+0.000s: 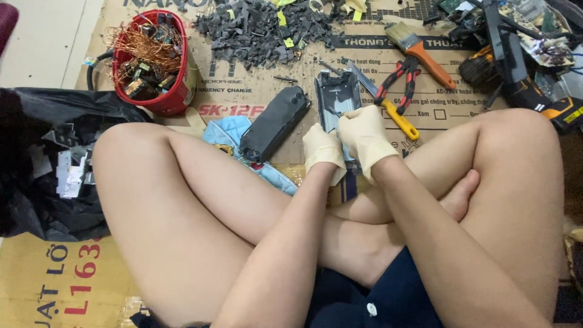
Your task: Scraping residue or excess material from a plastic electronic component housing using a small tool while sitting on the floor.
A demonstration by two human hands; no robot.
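1. Prying in hand: left hand (322, 150) closed on grey casing (336, 97), upright over cardboard floor.
2. Right hand (364, 137) closed on yellow-handled tool (399, 119), tip inside casing.
3. Next: likely firmer leverage, steady casing.

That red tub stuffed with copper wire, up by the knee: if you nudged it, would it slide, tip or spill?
The red tub looks weighty for its size: it is packed with tangled copper wire and dark parts, so it would probably slide rather than tip. It already seems to lean slightly on the cardboard, so a hard shove might spill it. The wire looks springy and likely to snag.
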